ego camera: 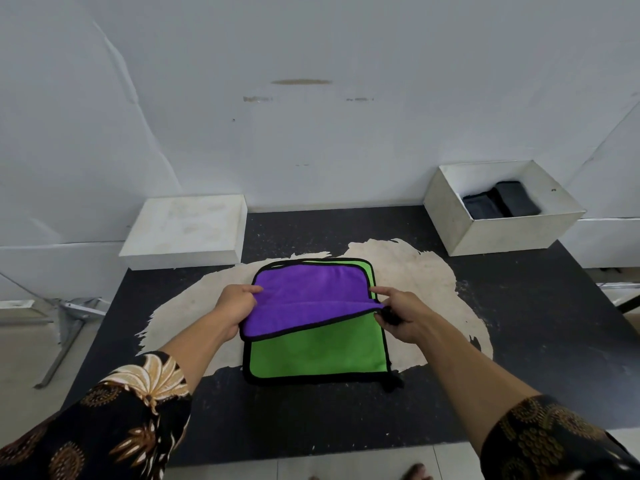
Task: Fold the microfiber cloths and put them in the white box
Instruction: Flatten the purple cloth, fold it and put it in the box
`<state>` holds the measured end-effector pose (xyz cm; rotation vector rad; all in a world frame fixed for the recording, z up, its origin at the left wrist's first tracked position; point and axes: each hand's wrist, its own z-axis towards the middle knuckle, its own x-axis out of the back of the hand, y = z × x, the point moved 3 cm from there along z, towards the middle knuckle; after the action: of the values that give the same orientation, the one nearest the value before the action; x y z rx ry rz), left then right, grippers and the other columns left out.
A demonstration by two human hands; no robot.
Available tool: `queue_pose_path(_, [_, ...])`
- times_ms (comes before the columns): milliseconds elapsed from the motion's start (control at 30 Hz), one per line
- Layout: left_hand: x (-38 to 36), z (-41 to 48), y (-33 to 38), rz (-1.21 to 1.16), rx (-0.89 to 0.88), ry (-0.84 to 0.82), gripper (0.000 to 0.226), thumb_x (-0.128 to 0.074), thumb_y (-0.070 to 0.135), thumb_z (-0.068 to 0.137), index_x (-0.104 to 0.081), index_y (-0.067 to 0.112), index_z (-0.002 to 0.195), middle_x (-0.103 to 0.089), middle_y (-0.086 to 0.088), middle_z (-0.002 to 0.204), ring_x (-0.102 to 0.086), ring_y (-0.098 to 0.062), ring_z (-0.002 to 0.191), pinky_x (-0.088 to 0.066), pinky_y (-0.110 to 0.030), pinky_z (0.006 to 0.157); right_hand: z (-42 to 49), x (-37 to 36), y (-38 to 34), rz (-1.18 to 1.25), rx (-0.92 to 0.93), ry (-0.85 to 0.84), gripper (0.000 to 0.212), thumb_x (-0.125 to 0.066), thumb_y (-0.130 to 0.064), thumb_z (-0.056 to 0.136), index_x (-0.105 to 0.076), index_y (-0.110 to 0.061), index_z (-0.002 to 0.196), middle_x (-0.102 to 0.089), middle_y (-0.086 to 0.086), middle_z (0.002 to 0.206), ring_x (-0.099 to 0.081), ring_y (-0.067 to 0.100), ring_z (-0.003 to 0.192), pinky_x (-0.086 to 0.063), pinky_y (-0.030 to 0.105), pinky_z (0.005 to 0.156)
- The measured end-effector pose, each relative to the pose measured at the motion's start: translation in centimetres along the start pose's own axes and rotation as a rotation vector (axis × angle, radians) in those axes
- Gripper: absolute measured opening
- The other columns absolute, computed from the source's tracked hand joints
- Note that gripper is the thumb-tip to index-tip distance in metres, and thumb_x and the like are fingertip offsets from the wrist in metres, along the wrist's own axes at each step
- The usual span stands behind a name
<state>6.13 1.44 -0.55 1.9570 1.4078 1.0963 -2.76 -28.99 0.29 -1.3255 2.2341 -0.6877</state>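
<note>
1. At the black counter [519,323], I am mid-fold on a microfiber cloth [311,296], purple on one face, green on the other, hemmed in black. It lies on the worn pale patch [426,271] in the middle of the counter, directly in front of me.
2. My left hand [239,306] grips the left end of the raised purple flap, fingers curled under the hem and thumb on top. My right hand [401,317] pinches the right end between thumb and fingers, with the forefinger stretched out along the cloth.
3. Holding both ends keeps the hem taut, so the flap should come down square rather than bunch.
4. The flap slopes, lower at my left hand than at my right. The green lower half lies flat on the counter.
5. I judge this to be the first fold, with the far half drawn toward the near hem, though the layers are hard to read from this angle.
6. The white box [502,233] sits open at the far right corner, well away from the cloth. Dark folded cloths [498,202] already lie inside, placed toward one side.
7. A flat white lid [187,230], or perhaps an upturned box, rests at the far left.
</note>
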Motion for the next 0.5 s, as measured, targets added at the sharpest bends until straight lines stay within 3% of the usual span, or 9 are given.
queue_pose_path(133, [0.4, 0.0, 1.5, -0.054, -0.046, 0.028, 0.036, -0.052, -0.007, 0.090, -0.068, 0.008, 0.118, -0.067, -0.018, 0.111, -0.068, -0.032, 0.089, -0.058, -0.036, 0.074, -0.6, -0.4, -1.0, 0.021, 0.066, 0.000, 0.042, -0.042, 0.013, 0.083, -0.076, -0.003, 0.099, -0.055, 0.018, 0.119, -0.061, 0.026, 0.091, -0.058, 0.028, 0.055])
queue_pose_path(233, [0.3, -0.4, 3.3, -0.120, -0.074, 0.047, 0.012, -0.065, 0.015, 0.091, -0.073, 0.009, 0.097, -0.073, -0.012, 0.097, -0.069, -0.028, 0.085, -0.055, -0.036, 0.077, -0.9, -0.5, -2.1, 0.013, 0.152, 0.032, 0.023, -0.060, 0.004, 0.085, -0.073, -0.001, 0.103, -0.063, 0.015, 0.109, -0.063, 0.024, 0.091, -0.061, 0.035, 0.068])
queue_pose_path(300, [0.1, -0.5, 4.6, -0.143, -0.102, 0.072, 0.015, -0.068, 0.026, 0.090, -0.074, 0.013, 0.085, -0.074, -0.007, 0.087, -0.069, -0.026, 0.079, -0.054, -0.036, 0.076, -0.5, 0.1, -2.8, -0.056, 0.237, 0.110, 0.015, -0.070, -0.008, 0.086, -0.073, -0.005, 0.100, -0.068, 0.011, 0.103, -0.062, 0.022, 0.090, -0.058, 0.038, 0.076])
queue_pose_path(400, [-0.4, -0.6, 6.3, -0.116, -0.206, 0.084, 0.010, -0.067, 0.020, 0.092, -0.076, 0.017, 0.094, -0.073, -0.006, 0.098, -0.068, -0.026, 0.091, -0.056, -0.040, 0.086, -0.3, 1.0, -3.9, -0.075, 0.350, 0.177, 0.005, -0.072, -0.009, 0.086, -0.075, -0.010, 0.090, -0.070, 0.008, 0.098, -0.061, 0.025, 0.096, -0.053, 0.042, 0.086])
queue_pose_path(500, [-1.5, -0.8, 7.5, -0.113, -0.258, 0.055, 0.024, -0.059, 0.004, 0.094, -0.073, 0.021, 0.101, -0.066, -0.008, 0.113, -0.065, -0.028, 0.100, -0.056, -0.043, 0.090, -0.5, 2.3, -4.7, -0.013, 0.401, 0.179, 0.012, -0.065, -0.001, 0.089, -0.074, -0.009, 0.088, -0.068, 0.011, 0.099, -0.062, 0.026, 0.096, -0.059, 0.038, 0.073])
